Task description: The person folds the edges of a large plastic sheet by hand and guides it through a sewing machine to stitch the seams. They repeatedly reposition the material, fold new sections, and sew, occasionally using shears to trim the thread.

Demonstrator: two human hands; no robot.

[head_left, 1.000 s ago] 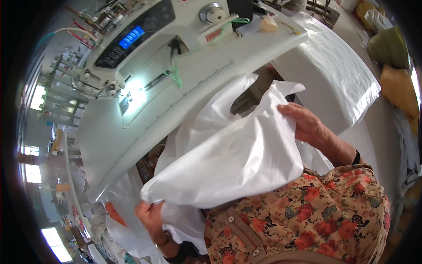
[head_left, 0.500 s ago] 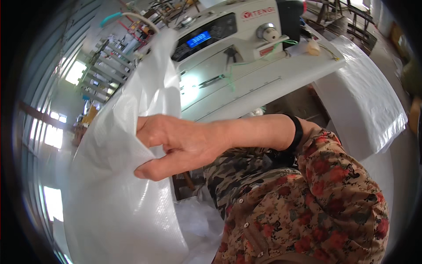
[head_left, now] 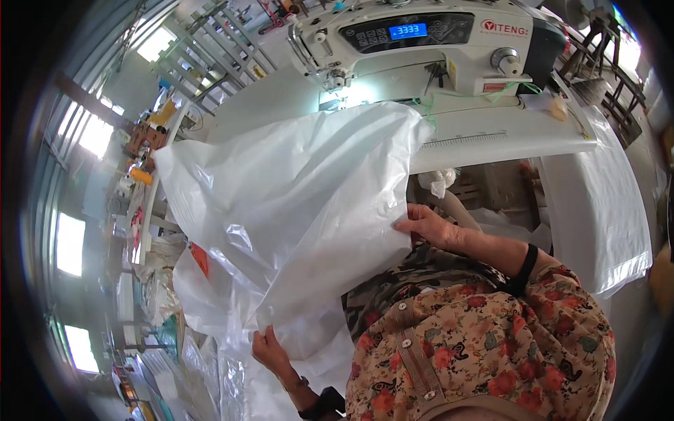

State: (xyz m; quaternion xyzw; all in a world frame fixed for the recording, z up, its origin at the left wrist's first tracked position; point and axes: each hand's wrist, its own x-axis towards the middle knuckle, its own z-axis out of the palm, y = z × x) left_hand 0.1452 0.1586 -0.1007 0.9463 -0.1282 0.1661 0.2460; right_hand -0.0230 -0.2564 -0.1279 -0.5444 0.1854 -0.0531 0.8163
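Note:
A large white plastic sheet [head_left: 309, 189], glossy and creased, spreads before me, its far part lying over the front of the sewing machine table. My right hand [head_left: 430, 226] pinches its right edge between thumb and fingers. Lower down and to the left, my left hand [head_left: 270, 349] grips the sheet's near edge with closed fingers. Just beyond the sheet stands a white sewing machine [head_left: 449, 59] with a lit blue display; its lamp shines at the needle area, partly hidden by the sheet. A small orange-red patch [head_left: 200, 259] shows at the sheet's left side.
Stacked white sheets [head_left: 597, 203] hang at the right of the machine table [head_left: 505, 140]. Green thread [head_left: 519, 88] trails across the machine bed. Clear plastic material [head_left: 161, 281] lies at the left, near a side bench with an orange thread spool [head_left: 140, 175]. Metal racks stand behind.
My right hand has moved right and away from the raised sheet, now holding its right edge. The sheet has come down and spread out toward the machine. My left hand has come into view.

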